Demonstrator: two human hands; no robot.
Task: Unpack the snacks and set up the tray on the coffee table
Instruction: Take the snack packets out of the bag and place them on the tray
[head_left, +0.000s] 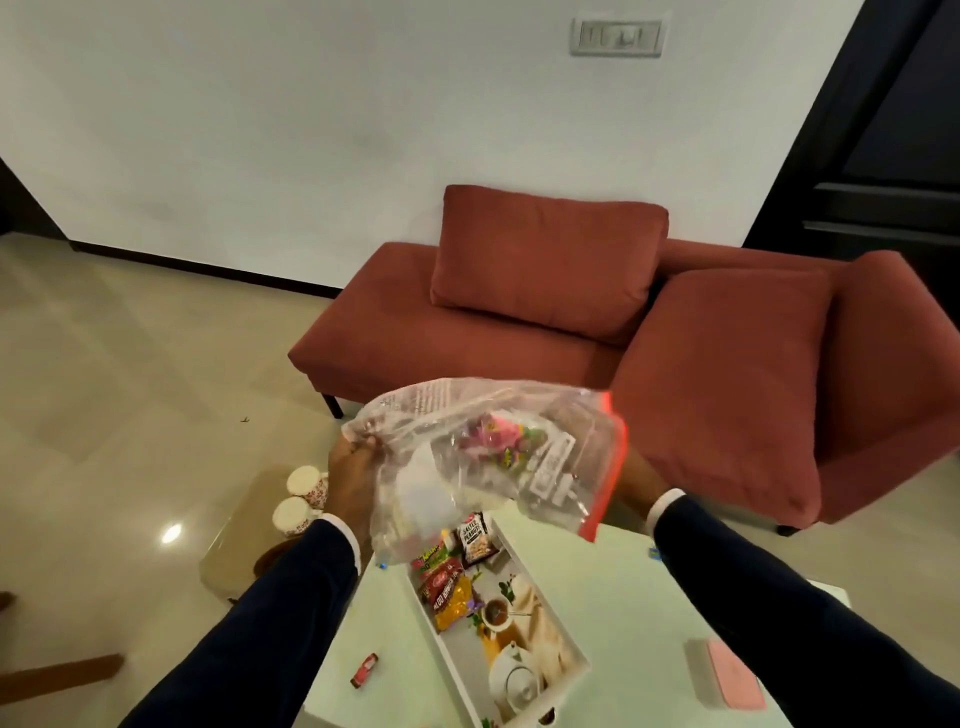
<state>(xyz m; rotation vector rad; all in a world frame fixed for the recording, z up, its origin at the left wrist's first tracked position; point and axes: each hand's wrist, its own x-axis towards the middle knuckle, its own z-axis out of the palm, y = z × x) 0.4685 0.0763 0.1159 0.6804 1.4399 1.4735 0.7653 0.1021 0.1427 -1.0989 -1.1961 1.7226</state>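
Observation:
I hold a clear zip bag (483, 457) with a red seal strip above the white coffee table (623, 587). My left hand (353, 483) grips its crumpled left end. My right hand (636, 480) is mostly hidden behind the bag's sealed right edge and seems to hold it. Inside the bag are a pink sweet packet (498, 436) and something white. Below the bag lies a white tray (566, 644) with a printed tea picture on its floor. Several snack packets (449, 582) lie at the tray's far end, one a salted peanuts pack (475, 538).
A small red packet (364, 670) lies on the table left of the tray, a pink box (727, 680) at right. Two patterned cups (301, 499) stand on a lower glass table at left. A red sofa (571, 322) with cushions stands beyond.

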